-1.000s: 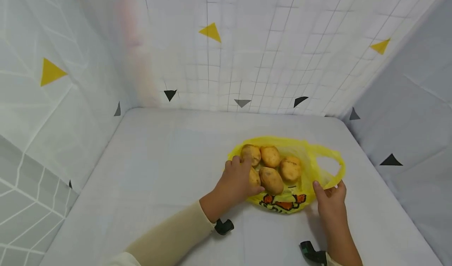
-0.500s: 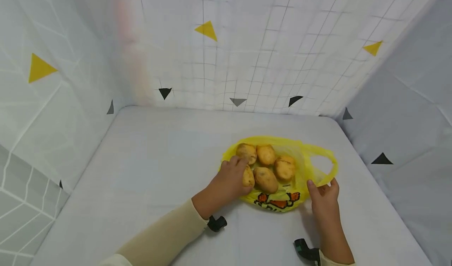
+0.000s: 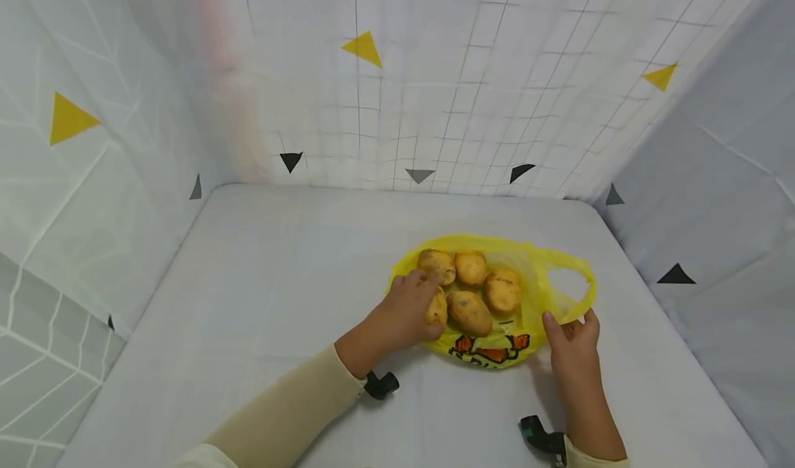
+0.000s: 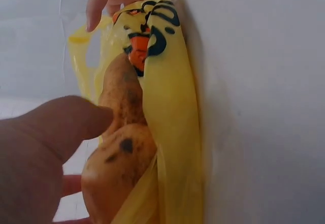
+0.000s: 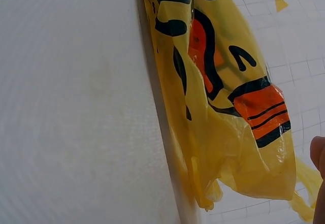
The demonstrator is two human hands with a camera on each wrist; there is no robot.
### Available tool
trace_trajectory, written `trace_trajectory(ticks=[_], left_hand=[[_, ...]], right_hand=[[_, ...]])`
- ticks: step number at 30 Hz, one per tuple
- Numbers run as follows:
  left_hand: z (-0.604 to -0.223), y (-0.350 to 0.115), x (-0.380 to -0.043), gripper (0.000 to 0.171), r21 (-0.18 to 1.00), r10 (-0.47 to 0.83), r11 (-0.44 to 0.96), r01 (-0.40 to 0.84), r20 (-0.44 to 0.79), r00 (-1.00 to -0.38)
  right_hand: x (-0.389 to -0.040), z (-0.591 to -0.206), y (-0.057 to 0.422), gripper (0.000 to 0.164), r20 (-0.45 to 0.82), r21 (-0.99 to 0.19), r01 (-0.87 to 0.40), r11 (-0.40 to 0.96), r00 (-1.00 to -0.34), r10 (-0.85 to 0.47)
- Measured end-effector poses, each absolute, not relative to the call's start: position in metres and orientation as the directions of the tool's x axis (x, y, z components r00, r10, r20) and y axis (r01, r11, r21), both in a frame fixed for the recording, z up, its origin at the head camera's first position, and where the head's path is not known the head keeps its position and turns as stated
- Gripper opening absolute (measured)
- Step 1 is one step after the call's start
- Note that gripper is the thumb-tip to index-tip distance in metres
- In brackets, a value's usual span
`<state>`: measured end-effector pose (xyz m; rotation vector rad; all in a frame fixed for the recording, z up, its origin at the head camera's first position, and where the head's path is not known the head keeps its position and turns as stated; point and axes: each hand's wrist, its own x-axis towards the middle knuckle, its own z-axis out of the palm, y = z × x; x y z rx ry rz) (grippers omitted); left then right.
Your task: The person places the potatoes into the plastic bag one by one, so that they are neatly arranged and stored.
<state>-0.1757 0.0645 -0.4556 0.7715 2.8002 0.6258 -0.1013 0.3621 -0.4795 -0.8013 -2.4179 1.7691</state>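
Note:
A yellow plastic bag (image 3: 491, 241) with orange and black print lies flat on the table, its handle loop toward the right. Several potatoes (image 3: 470, 313) rest on it, grouped in its left and middle part. My left hand (image 3: 400, 316) curls round the potato (image 3: 437, 308) at the bag's left front. In the left wrist view the thumb (image 4: 84, 117) lies against that side, with fingers behind the dark-spotted potato (image 4: 119, 168). At the handle's lower edge, my right hand (image 3: 574, 344) pinches the bag between thumb and fingers; the right wrist view shows the bag's printed side (image 5: 218, 82).
A white-covered table (image 3: 279, 268) carries the bag right of its middle. White sheets with yellow and black triangles wall the back (image 3: 385, 116) and both sides. Black curved pieces (image 3: 381, 385) sit at both wrists.
The head view has shifted slightly. The left fingers have settled round the left front potato, and the right hand stays at the bag's handle. The bag and the other potatoes keep their arrangement.

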Motion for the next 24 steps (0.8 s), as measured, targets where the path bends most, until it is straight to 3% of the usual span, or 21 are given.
trace_trajectory(ticks=[8,13,19,24], left_hand=[[-0.441,0.101,-0.165,0.08,0.169,0.517,0.835,0.523,0.078,-0.852],[-0.44,0.131,-0.162,0.065,0.06,0.518,0.851,0.522,0.065,-0.853],[-0.447,0.153,-0.16,0.071,-0.015,0.509,0.861,0.509,0.01,-0.861],[-0.45,0.157,-0.157,0.06,-0.008,0.525,0.851,0.525,0.03,-0.85]], right_hand=[[-0.103,-0.481,0.363,0.098,-0.25,-0.908,0.361,0.213,-0.873,0.418],[-0.103,-0.482,0.362,0.098,-0.252,-0.906,0.367,0.21,-0.868,0.429],[-0.104,-0.484,0.363,0.097,-0.242,-0.905,0.365,0.218,-0.863,0.443],[-0.104,-0.484,0.364,0.098,-0.248,-0.904,0.37,0.212,-0.861,0.443]])
